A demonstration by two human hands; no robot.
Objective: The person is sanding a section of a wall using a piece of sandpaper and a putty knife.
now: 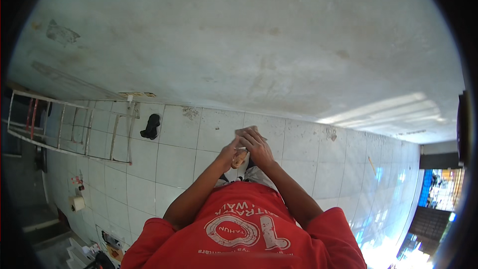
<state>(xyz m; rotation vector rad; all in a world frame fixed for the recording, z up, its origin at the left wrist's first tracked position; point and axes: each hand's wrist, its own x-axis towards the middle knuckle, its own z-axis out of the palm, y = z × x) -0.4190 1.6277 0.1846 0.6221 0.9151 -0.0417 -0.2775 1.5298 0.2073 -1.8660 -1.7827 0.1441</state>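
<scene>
Both my hands meet in front of my waist, above the tiled floor. My left hand (227, 157) grips the side of a brownish object (239, 158) whose kind I cannot tell. My right hand (255, 147) lies over a greyish-brown flat piece (247, 130), possibly a folded sheet or pad, that shows beyond the fingers. The fingers hide most of both things and where they touch.
A stained pale wall (239, 45) rises ahead of me. A metal ladder-like frame (87, 130) and a black object (151, 127) are at the left. Debris lies on the white tiles (177, 123) along the wall. Boxes and tools (112, 246) are at lower left.
</scene>
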